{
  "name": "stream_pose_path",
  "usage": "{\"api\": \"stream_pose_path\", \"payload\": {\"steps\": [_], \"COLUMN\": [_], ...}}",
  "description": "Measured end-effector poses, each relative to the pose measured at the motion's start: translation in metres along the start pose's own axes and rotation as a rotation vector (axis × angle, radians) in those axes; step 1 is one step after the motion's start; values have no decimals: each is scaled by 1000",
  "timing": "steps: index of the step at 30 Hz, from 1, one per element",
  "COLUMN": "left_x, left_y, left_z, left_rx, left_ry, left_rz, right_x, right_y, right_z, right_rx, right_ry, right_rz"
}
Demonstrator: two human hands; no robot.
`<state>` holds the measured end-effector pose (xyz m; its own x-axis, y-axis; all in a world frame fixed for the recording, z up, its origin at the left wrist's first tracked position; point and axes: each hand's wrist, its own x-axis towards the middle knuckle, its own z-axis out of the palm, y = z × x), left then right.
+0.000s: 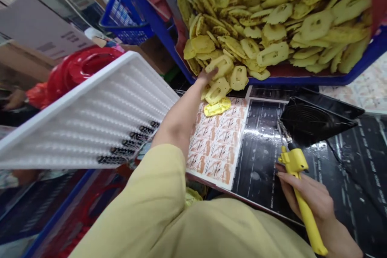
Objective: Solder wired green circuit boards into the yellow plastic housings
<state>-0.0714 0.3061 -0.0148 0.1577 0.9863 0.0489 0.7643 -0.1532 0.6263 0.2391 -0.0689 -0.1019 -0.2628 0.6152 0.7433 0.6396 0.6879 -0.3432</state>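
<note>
My left hand (208, 75) reaches to the near edge of a blue crate (184, 62) heaped with yellow plastic pieces (272, 54). Its thumb lies over one oval yellow piece (222, 65) with a slot, and the other fingers are hidden beneath. More such pieces spill over the crate's lip just beside it. A brighter yellow piece (217, 107) rests on a printed sheet (213, 141) below. In my right hand (314, 197) is a yellow soldering gun (302, 197), gripped by its handle, its metal tip pointing away from me, close to a black fan (305, 121).
A white ridged tray (90, 105) with several small dark parts leans at the left. Behind it are red plastic items (80, 66) and a blue basket (123, 16). The black work surface (260, 149) extends right, with a cord (347, 165) across it. Another person's hand (15, 100) shows far left.
</note>
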Motion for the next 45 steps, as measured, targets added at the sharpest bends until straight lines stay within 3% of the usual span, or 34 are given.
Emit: {"api": "stream_pose_path", "payload": {"steps": [4,8,14,16,19,21,24,26,30,32,36,41,45], "left_x": [-43,-96,-160,-181,-216,-240,-264,-266,-248,-239,-229,-227,-237], "left_y": [22,37,30,27,30,36,40,35,21,20,27,37,40], "left_z": [24,34,30,40,68,86,95,87,69,68,75,83,94], "left_rx": [-111,-147,31,11,-58,2,162,187,269,357,425,457,362], "left_ry": [-108,-169,19,81,150,91,-209,-352,-322,-370,-505,-503,-581], "left_rz": [-81,13,442,744,1185,1271,1233,1185,978,912,970,1000,1133], "right_x": [1,7,18,18,12,8,5,4,1,0,-5,-21,-23], "right_y": [-5,-10,-14,-15,-15,-14,-12,-9,-1,1,0,-16,-32], "right_z": [0,-4,-6,-6,-5,-6,-12,-16,-21,-22,-34,-54,-54], "right_rx": [41,22,-60,-75,7,83,94,57,-34,-81,-247,-540,-478], "right_ry": [-11,11,97,128,188,175,48,-46,-187,-226,-228,-149,-84], "right_rz": [10,20,4,15,74,94,93,98,74,32,-34,54,35]}}
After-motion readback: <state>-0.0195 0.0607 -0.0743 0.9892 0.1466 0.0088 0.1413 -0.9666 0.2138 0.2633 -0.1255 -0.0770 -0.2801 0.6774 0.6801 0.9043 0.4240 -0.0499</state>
